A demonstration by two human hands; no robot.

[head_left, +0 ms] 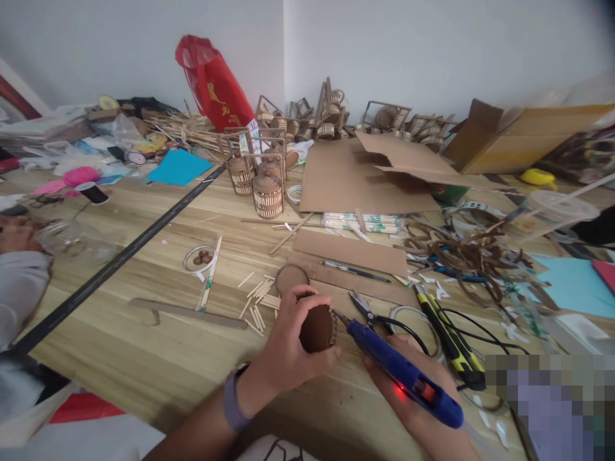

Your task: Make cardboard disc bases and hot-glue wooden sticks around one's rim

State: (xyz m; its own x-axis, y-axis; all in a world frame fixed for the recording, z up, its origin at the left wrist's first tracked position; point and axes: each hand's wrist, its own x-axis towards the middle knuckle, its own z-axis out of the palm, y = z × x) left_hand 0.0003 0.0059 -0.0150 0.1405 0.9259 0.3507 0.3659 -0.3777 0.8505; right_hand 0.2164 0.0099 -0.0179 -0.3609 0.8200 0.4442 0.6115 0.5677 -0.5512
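Note:
My left hand (293, 342) is closed around a small round cardboard cup (317, 328) with a ridged rim, its brown inside facing me. A blue hot glue gun (403, 368) with a glowing red light is held in my right hand (420, 390). Its nozzle points at the cup's right edge; whether it touches I cannot tell. Just behind the cup lies a round cardboard disc (292, 276) with a ridged edge. Short wooden sticks (259, 291) are scattered to its left.
Scissors (368, 310) and a yellow-black utility knife (449, 339) lie right of the glue gun. Behind are cardboard strips (350, 250), a pen (355, 270) and small lidded baskets in frames (268, 195). Curled brown strips (461, 250) pile at right. Another person's sleeve (22, 288) shows at left.

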